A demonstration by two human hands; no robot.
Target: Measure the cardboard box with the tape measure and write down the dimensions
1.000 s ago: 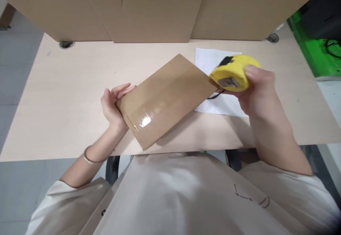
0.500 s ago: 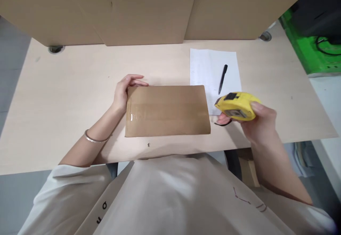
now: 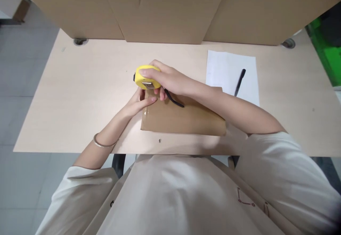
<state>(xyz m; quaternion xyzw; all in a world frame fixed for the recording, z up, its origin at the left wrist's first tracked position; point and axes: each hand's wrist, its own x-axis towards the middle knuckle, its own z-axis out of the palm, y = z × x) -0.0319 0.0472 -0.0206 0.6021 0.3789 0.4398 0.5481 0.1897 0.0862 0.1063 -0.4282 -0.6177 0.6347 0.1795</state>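
Light wood-grain desk [image 3: 53, 121], brown panels [image 3: 170, 11] along the back. Right hand [image 3: 172, 80] grips yellow tape measure [image 3: 139, 81], strap [image 3: 173, 101] trailing, at far left corner of cardboard box [image 3: 183, 121]. Left hand [image 3: 136, 103]: thumb on box, fingers mostly hidden, can't tell if gripping. Box sits on desk; paper [image 3: 221, 68] with black pen [image 3: 240, 81] beyond its right end.

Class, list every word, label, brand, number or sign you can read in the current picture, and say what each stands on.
No text reads clearly.
Yellow tape measure: patch on its side, too small to read.
White paper: any print is too faint to read.
Shirt: a dark mark, perhaps part of a letter, and a line drawing; no readable word.
Desk: one squiggle, too small to make out.
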